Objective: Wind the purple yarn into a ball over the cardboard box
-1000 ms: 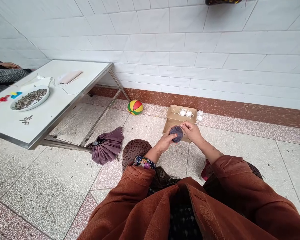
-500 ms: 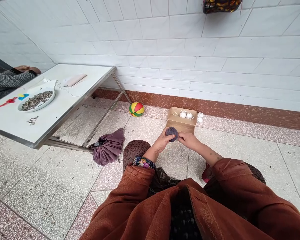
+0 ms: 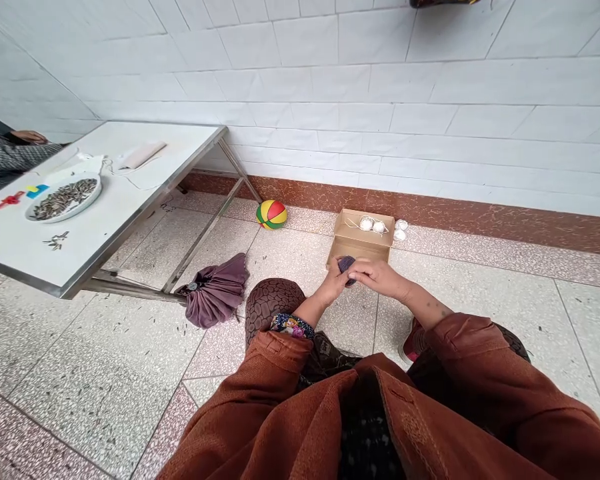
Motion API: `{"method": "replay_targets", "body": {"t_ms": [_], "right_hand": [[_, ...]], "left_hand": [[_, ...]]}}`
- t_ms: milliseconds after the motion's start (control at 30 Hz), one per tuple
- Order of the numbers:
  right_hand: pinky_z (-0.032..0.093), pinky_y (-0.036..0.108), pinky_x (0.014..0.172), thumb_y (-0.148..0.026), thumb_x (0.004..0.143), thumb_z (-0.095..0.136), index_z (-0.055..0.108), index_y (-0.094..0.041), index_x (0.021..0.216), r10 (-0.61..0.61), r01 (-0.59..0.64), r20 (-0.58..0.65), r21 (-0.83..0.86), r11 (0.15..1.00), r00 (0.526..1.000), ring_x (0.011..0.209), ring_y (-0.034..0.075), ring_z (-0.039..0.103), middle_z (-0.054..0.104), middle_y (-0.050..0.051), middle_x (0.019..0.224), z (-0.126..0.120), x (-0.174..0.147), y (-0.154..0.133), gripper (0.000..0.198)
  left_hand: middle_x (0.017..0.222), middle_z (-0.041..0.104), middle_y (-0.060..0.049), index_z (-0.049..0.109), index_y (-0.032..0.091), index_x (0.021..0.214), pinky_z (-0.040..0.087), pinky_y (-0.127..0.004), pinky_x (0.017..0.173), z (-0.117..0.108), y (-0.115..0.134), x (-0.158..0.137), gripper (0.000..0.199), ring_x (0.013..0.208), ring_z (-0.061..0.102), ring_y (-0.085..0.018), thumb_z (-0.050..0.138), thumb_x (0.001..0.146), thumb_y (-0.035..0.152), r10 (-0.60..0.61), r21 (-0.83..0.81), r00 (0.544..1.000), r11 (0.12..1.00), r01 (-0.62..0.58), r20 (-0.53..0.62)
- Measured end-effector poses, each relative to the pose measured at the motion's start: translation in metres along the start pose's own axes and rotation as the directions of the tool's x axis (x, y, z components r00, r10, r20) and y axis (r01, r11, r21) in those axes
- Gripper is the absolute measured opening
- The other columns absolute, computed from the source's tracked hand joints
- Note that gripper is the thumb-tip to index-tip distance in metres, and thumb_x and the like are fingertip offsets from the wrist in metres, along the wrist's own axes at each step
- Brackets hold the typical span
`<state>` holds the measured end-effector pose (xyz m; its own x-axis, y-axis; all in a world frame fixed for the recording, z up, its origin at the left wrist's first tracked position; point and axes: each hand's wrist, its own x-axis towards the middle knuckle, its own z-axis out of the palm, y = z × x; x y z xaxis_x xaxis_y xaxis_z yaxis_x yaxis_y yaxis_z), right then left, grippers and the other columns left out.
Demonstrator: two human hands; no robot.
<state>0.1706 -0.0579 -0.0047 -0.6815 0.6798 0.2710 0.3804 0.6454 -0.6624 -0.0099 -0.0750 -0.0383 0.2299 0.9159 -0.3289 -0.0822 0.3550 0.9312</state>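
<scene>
A dark purple-grey ball of yarn (image 3: 347,263) is between my two hands, in front of my knees. My left hand (image 3: 331,285) is closed around its left side. The fingers of my right hand (image 3: 379,276) are pressed together over its right side, hiding part of it; no loose strand can be made out. Just beyond my hands an open cardboard box (image 3: 356,251) lies on the floor. Two white yarn balls (image 3: 372,225) with a loose strand sit in its back part. A white bundle in two lumps (image 3: 401,231) lies beside the box.
To the left stands a metal-edged table (image 3: 145,193) with a plate of seeds (image 3: 66,199) and a red item (image 3: 4,203). A purple cloth bag (image 3: 217,293) lies by its leg, near a colourful ball (image 3: 271,215). Another person's hand (image 3: 29,136) shows beyond the table.
My right hand has moved left, from beside the yarn ball to over its right side, covering more of it. The other person's hands have shifted left; the view has tilted slightly.
</scene>
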Motion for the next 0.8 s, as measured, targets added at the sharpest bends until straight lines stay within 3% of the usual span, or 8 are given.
{"method": "replay_targets", "body": {"t_ms": [100,233,333,433,600,800], "right_hand": [[0.049,0.033,0.080,-0.041,0.105,0.050,0.075,-0.022,0.096,0.080,-0.076,-0.137,0.034,0.997,0.987,0.085,0.021,0.064,0.070,0.007,0.089,-0.007,0.003,0.011,0.032],[0.047,0.031,0.075,-0.043,0.098,0.060,0.074,-0.021,0.088,0.247,-0.219,-0.249,0.134,0.967,0.937,0.078,0.019,0.062,0.070,0.005,0.084,-0.006,0.005,0.027,0.028],[0.046,0.030,0.070,-0.043,0.094,0.062,0.071,-0.020,0.084,0.410,-0.353,-0.227,0.252,0.901,0.883,0.072,0.018,0.060,0.069,0.003,0.079,0.001,0.005,0.035,0.027],[0.045,0.029,0.068,-0.039,0.094,0.057,0.067,-0.020,0.078,0.473,-0.422,-0.146,0.284,0.861,0.869,0.071,0.018,0.060,0.068,0.002,0.075,0.008,0.004,0.040,0.027],[0.045,0.030,0.072,-0.024,0.092,0.054,0.065,-0.020,0.081,0.443,-0.432,-0.114,0.105,0.896,0.889,0.078,0.021,0.063,0.070,0.005,0.080,0.012,0.001,0.038,0.016],[0.048,0.029,0.073,-0.033,0.099,0.054,0.069,-0.021,0.088,0.211,-0.212,0.027,0.087,0.973,0.977,0.077,0.018,0.064,0.072,0.004,0.084,0.001,-0.009,0.014,0.023]], "left_hand": [[0.131,0.050,-0.012,0.041,0.023,0.132,0.051,-0.028,0.071,0.002,-0.003,-0.002,0.065,0.106,0.056,-0.023,0.069,0.077,0.039,0.021,0.077,0.990,0.997,-0.032,0.141],[0.128,0.050,-0.009,0.041,0.027,0.139,0.048,-0.025,0.066,0.004,-0.003,-0.005,0.074,0.101,0.054,-0.022,0.065,0.070,0.030,0.059,-0.016,0.966,0.998,-0.057,0.250],[0.123,0.055,-0.006,0.043,0.031,0.143,0.045,-0.024,0.063,0.002,0.003,-0.008,0.078,0.087,0.055,-0.017,0.063,0.068,0.029,0.061,-0.187,0.944,0.982,0.001,0.325],[0.122,0.060,-0.007,0.051,0.028,0.139,0.045,-0.026,0.062,-0.002,0.014,-0.013,0.074,0.082,0.059,-0.017,0.063,0.066,0.028,0.076,-0.345,0.931,0.937,0.055,0.357],[0.109,0.066,-0.007,0.063,0.020,0.123,0.047,-0.029,0.069,-0.007,0.023,-0.016,0.059,0.085,0.062,-0.019,0.073,0.066,0.026,0.078,-0.464,0.960,0.884,0.058,0.269],[0.121,0.067,-0.007,0.063,0.021,0.124,0.048,-0.035,0.095,-0.011,0.016,-0.005,0.059,0.106,0.062,-0.020,0.081,0.068,0.027,0.143,-0.354,0.990,0.926,-0.134,-0.002]]}}
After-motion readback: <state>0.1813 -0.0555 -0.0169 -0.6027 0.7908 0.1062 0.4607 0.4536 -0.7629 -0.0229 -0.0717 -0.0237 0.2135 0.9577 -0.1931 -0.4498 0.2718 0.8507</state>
